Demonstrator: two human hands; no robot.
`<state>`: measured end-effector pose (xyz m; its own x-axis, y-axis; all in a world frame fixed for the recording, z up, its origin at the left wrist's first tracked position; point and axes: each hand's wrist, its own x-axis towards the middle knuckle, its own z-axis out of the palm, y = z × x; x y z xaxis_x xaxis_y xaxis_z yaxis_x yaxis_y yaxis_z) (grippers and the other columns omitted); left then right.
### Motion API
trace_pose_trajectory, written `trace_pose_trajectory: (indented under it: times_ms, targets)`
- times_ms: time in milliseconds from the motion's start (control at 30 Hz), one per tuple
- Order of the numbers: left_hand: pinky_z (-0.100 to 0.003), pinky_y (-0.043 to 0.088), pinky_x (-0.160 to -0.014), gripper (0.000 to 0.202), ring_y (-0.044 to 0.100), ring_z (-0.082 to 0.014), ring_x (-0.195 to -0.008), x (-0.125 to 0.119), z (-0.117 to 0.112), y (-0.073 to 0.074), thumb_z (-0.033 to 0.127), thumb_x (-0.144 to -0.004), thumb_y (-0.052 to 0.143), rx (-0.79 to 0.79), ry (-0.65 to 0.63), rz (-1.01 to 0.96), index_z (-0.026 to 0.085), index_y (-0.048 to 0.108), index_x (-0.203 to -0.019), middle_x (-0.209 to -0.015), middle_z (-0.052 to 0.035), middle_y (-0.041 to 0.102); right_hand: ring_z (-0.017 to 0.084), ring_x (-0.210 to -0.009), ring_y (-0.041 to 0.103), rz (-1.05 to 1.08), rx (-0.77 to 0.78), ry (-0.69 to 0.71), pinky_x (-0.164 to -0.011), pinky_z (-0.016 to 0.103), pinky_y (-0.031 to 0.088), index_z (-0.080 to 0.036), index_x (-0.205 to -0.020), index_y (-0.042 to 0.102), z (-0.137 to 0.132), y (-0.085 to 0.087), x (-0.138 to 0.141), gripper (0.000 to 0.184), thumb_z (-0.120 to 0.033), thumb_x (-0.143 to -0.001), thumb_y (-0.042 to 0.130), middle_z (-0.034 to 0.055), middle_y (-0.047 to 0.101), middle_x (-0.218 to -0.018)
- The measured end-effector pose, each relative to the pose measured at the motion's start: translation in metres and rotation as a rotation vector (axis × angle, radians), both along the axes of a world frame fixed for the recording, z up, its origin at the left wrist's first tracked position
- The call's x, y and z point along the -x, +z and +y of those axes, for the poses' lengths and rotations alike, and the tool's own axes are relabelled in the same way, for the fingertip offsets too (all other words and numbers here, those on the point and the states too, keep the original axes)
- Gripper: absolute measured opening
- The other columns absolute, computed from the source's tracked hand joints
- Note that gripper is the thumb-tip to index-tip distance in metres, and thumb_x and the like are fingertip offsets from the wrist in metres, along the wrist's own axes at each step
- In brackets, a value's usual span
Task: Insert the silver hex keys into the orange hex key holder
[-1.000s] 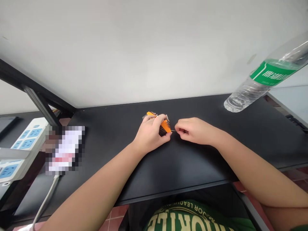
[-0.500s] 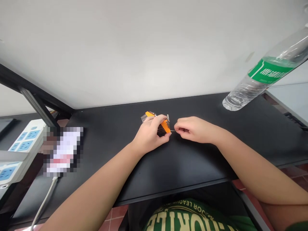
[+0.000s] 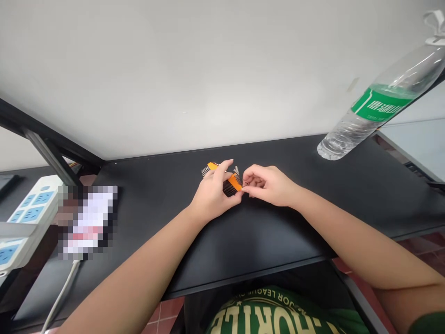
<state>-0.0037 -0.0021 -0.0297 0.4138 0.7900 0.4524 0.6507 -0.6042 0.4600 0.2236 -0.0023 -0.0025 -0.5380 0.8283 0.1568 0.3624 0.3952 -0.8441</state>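
My left hand (image 3: 212, 195) is closed around an orange holder (image 3: 235, 181) packed with several thin dark metal rods, held just above the black desk (image 3: 264, 232). The holder's orange top and rod tips stick out past my fingers at the far left (image 3: 210, 166). My right hand (image 3: 267, 184) is pinched closed right against the holder's right end. Its fingertips seem to grip something thin, which is hidden.
A clear plastic water bottle (image 3: 375, 113) with a green label stands at the desk's back right. A blurred-out phone (image 3: 88, 220) with a white cable (image 3: 60, 294) lies at the left. A white power strip (image 3: 24, 227) sits further left. A white wall rises behind the desk.
My right hand has slid left until it touches the holder; the thin rod seen between both hands before is no longer visible. My left index finger has lifted slightly.
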Motion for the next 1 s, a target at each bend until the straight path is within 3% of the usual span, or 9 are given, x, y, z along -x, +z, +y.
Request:
trace_pose_trajectory:
  times_ms: [100,333,467,567,667,800,900,1000]
  targets:
    - [-0.043,0.054,-0.102,0.081,0.072,-0.0254,-0.108,0.000,0.000,0.000,0.031,-0.081,0.075,-0.006,0.013,-0.006,0.024,0.035,-0.151,-0.104,-0.0015,0.078,0.015,-0.068,0.070,0.056,0.115,-0.014,-0.069,0.028,0.055,-0.020,-0.091,0.064,0.002,-0.003,-0.001,0.012,-0.031,-0.097,0.064,-0.0003,0.072,-0.075]
    - [-0.046,0.051,-0.105,0.074,0.072,-0.0274,-0.108,-0.002,0.000,0.000,0.028,-0.087,0.068,-0.097,-0.049,0.057,0.022,0.034,-0.153,-0.107,-0.0048,0.077,0.013,-0.057,0.061,-0.099,0.069,-0.096,-0.057,0.027,0.045,-0.021,-0.077,0.059,0.003,-0.009,0.010,0.019,-0.031,-0.092,0.066,-0.0028,0.067,-0.066]
    - [-0.047,0.051,-0.105,0.072,0.073,-0.0270,-0.102,-0.005,-0.001,0.000,0.028,-0.087,0.068,-0.128,-0.105,0.123,0.019,0.035,-0.152,-0.108,-0.0072,0.076,0.015,-0.058,0.066,0.054,0.237,-0.119,-0.056,0.027,0.051,-0.026,-0.100,0.049,0.003,-0.014,0.016,0.026,-0.034,-0.089,0.071,-0.0066,0.065,-0.073]
    - [-0.046,0.052,-0.100,0.070,0.072,-0.0271,-0.098,-0.007,-0.002,0.003,0.030,-0.087,0.070,-0.054,-0.101,0.184,0.020,0.040,-0.149,-0.105,-0.0069,0.076,0.015,-0.056,0.066,0.065,0.281,-0.109,-0.056,0.028,0.052,-0.028,-0.120,0.048,0.005,-0.018,0.018,0.036,-0.032,-0.090,0.066,-0.0088,0.062,-0.073]
    - [-0.045,0.054,-0.093,0.061,0.071,-0.0300,-0.104,-0.003,0.001,0.006,0.039,-0.087,0.072,-0.005,-0.022,0.237,0.020,0.051,-0.142,-0.110,-0.0089,0.075,0.014,-0.062,0.066,-0.082,0.163,-0.132,-0.061,0.028,0.051,-0.027,-0.123,0.057,0.012,-0.021,0.011,0.031,-0.031,-0.093,0.061,-0.0061,0.064,-0.075]
    - [-0.045,0.051,-0.102,0.039,0.065,-0.0290,-0.119,0.012,0.012,0.008,0.038,-0.096,0.061,-0.063,0.153,0.209,0.019,0.061,-0.130,-0.126,-0.0097,0.073,0.016,-0.072,0.065,-0.301,-0.022,-0.268,-0.068,0.030,0.048,-0.026,-0.119,0.065,0.029,-0.022,-0.013,0.028,-0.027,-0.092,0.059,-0.0026,0.071,-0.082]
    - [-0.052,0.049,-0.104,0.054,0.056,-0.0364,-0.132,0.021,0.023,0.006,0.040,-0.093,0.063,0.025,0.352,0.307,0.017,0.054,-0.142,-0.143,-0.0136,0.064,0.018,-0.076,0.066,-0.449,-0.064,-0.348,-0.071,0.032,0.048,-0.024,-0.117,0.068,0.043,-0.021,-0.034,0.027,-0.033,-0.093,0.058,-0.0002,0.073,-0.086]
    - [-0.055,0.050,-0.101,0.062,0.056,-0.0386,-0.131,0.024,0.028,0.004,0.041,-0.094,0.060,0.145,0.433,0.385,0.016,0.047,-0.150,-0.136,-0.0167,0.067,0.023,-0.092,0.067,-0.573,-0.121,-0.468,-0.074,0.034,0.048,-0.022,-0.122,0.068,0.050,-0.017,-0.046,0.035,-0.040,-0.094,0.059,0.0054,0.073,-0.099]
